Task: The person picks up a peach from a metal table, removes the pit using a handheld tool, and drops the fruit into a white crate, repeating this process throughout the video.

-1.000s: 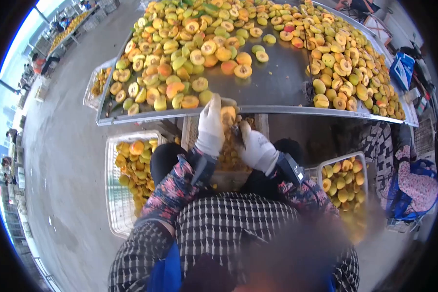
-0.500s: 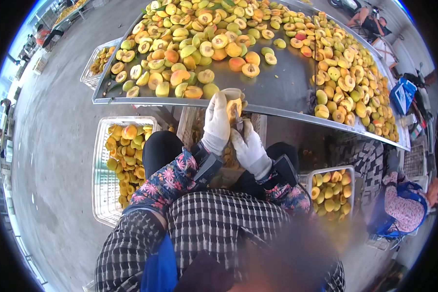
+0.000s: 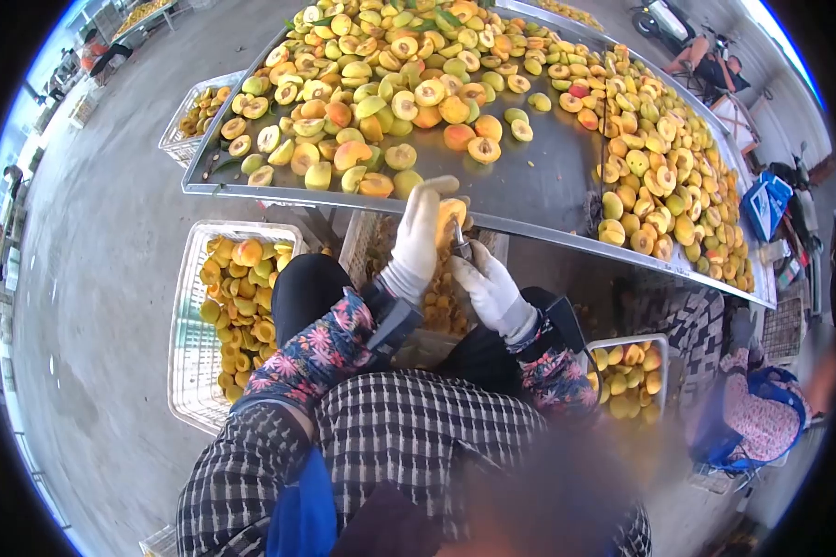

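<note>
From my seat I have the piece of fruit (image 3: 450,217) in view by the near edge of the metal table (image 3: 553,181), above a crate (image 3: 352,249). The left hand (image 3: 416,237), gloved, pinches it with the fingers curled about its far side; the thumb's exact place I can't make out. The right hand (image 3: 492,292), gloved too, is closed round the handle of a small tool (image 3: 462,246), whose metal end points up at the fruit; whether it touches the flesh I can't tell. I judge the piece to be light, firm under the skin but soft and wet on its orange cut face, so it could slip or bruise if squeezed hard. I would take hold by the rounded skin side, fingers spread round the rim, cut face left free, letting the glove cloth give the grip. The tool looks stiff and best held low on its handle.
</note>
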{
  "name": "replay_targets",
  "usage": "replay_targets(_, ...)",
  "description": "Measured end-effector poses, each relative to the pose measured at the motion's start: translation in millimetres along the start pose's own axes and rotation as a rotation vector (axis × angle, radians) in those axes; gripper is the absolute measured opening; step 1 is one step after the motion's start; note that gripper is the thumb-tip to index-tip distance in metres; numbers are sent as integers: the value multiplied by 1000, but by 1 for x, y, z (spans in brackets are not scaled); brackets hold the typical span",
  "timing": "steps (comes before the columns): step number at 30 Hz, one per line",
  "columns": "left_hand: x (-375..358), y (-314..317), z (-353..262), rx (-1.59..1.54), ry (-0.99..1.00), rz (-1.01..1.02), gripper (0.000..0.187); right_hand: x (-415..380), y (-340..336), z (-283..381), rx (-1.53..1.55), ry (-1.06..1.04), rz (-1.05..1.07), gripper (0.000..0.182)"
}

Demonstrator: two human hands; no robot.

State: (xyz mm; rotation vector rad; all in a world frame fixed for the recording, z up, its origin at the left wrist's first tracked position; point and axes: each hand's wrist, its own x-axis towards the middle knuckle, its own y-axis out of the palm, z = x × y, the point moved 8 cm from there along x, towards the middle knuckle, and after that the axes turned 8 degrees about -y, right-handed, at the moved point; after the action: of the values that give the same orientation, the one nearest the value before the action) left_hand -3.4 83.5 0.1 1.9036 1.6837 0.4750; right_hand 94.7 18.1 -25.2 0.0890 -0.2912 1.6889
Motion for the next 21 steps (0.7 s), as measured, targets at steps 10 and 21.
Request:
replay_targets(10, 7, -8, 32, 152, -565, 212, 43, -9, 7, -1, -267, -140, 70, 25)
replay_targets(21, 5, 9, 40, -236, -684, 280, 34, -34, 40, 2, 1045, 599, -1, 22)
